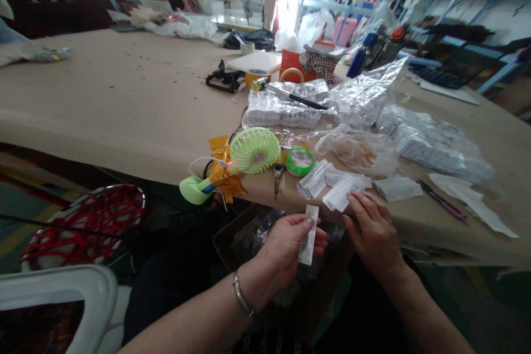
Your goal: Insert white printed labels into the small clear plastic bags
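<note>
A narrow white label strip is pinched between the thumb and fingers of my left hand, just off the table's front edge. My right hand rests at that edge. Its fingertips touch the right side of a fanned stack of printed labels, and its thumb sits apart, lower down. More folded white labels lie to the left of that stack. To the right is a separate bundle of labels. Below my hands, an open cardboard box holds clear plastic pieces, partly hidden.
A green fan is clipped at the table edge, beside a screwdriver-like tool and green tape roll. Scissors lie right. Plastic-wrapped bundles and bags stand behind. A red-laced stool is at left.
</note>
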Demonstrator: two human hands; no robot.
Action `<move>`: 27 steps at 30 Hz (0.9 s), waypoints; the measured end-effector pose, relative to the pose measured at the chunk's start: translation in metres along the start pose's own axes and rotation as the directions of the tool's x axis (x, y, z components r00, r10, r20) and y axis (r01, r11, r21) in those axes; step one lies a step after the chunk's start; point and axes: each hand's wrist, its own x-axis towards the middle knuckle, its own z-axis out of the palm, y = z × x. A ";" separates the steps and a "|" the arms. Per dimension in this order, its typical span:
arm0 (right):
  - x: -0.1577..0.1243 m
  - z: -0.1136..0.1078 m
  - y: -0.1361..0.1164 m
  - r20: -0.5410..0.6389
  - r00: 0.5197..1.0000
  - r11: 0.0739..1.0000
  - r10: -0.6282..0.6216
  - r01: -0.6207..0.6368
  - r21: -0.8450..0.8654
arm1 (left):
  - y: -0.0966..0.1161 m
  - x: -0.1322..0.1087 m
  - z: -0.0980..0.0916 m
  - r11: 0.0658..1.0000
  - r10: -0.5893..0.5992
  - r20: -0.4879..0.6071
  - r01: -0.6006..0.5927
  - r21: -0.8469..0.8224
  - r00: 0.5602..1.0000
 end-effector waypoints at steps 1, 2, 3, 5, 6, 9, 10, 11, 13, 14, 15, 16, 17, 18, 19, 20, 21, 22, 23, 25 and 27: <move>-0.001 0.002 0.006 0.012 1.000 1.000 -0.002 0.002 -0.029 | -0.002 0.000 -0.001 1.000 0.000 -0.004 0.000 0.009 1.000; -0.002 0.004 0.010 0.014 1.000 0.999 -0.010 0.010 -0.039 | -0.003 -0.001 -0.002 1.000 -0.004 -0.007 0.004 0.014 1.000; -0.003 0.005 0.012 0.004 1.000 0.999 -0.016 0.016 -0.037 | -0.005 -0.001 -0.002 1.000 -0.008 -0.010 0.008 0.020 1.000; -0.005 0.006 0.015 -0.037 0.999 1.000 -0.016 0.015 -0.009 | -0.008 -0.001 -0.002 0.999 -0.023 -0.019 0.024 0.039 1.000; -0.005 0.007 0.017 -0.054 0.998 1.000 -0.012 0.013 0.012 | -0.008 -0.001 -0.001 0.998 -0.029 -0.021 0.030 0.050 0.999; -0.005 0.006 0.021 -0.097 0.995 0.995 0.028 -0.019 0.098 | -0.007 -0.001 0.003 0.996 -0.050 -0.027 0.052 0.074 0.998; -0.005 0.005 0.021 -0.115 0.992 0.990 0.060 -0.044 0.136 | -0.005 -0.001 0.005 0.995 -0.059 -0.029 0.061 0.075 0.998; -0.005 0.002 0.021 -0.137 0.986 0.982 0.094 -0.069 0.178 | -0.004 -0.001 0.007 0.995 -0.072 -0.030 0.074 0.072 0.997; -0.004 -0.003 0.015 -0.171 0.977 0.960 0.129 -0.080 0.267 | -0.002 -0.002 0.010 0.992 -0.110 -0.022 0.111 0.055 0.994; -0.004 -0.007 0.010 -0.172 0.979 0.948 0.112 -0.054 0.312 | -0.001 -0.003 0.012 0.991 -0.127 -0.012 0.128 0.042 0.992; -0.004 -0.010 0.003 -0.162 0.985 0.935 0.066 -0.004 0.354 | -0.001 -0.004 0.014 0.990 -0.138 0.004 0.138 0.024 0.990; -0.005 -0.013 -0.004 -0.138 0.990 0.919 -0.005 0.059 0.391 | -0.001 -0.005 0.016 0.991 -0.136 0.021 0.136 -0.004 0.991; -0.005 -0.015 -0.013 -0.102 0.991 0.899 -0.084 0.119 0.421 | -0.001 -0.006 0.017 0.992 -0.120 0.034 0.122 -0.041 0.992; -0.006 -0.017 -0.021 -0.063 0.986 0.881 -0.156 0.167 0.442 | -0.002 -0.006 0.018 0.991 -0.098 0.041 0.102 -0.085 0.994; -0.007 -0.017 -0.028 -0.027 0.977 0.869 -0.210 0.199 0.452 | -0.003 -0.007 0.018 0.988 -0.078 0.041 0.083 -0.128 0.996; -0.008 -0.017 -0.034 0.000 0.970 0.865 -0.242 0.215 0.453 | -0.004 -0.008 0.018 0.984 -0.064 0.038 0.070 -0.164 0.997; -0.010 -0.017 -0.039 0.021 0.967 0.867 -0.254 0.218 0.449 | -0.005 -0.008 0.018 0.980 -0.059 0.037 0.064 -0.188 0.998; -0.011 -0.016 -0.042 0.031 0.967 0.870 -0.254 0.214 0.444 | -0.006 -0.009 0.017 0.978 -0.060 0.040 0.067 -0.199 0.997; -0.012 -0.015 -0.044 0.035 0.967 0.872 -0.252 0.211 0.441 | -0.007 -0.009 0.015 0.977 -0.062 0.049 0.071 -0.202 0.997; -0.013 -0.014 -0.044 0.041 0.964 0.868 -0.264 0.219 0.445 | -0.009 -0.009 0.013 0.978 -0.062 0.069 0.074 -0.193 0.996; -0.013 -0.014 -0.044 0.044 0.957 0.858 -0.287 0.236 0.455 | -0.011 -0.008 0.011 0.981 -0.057 0.080 0.071 -0.181 0.995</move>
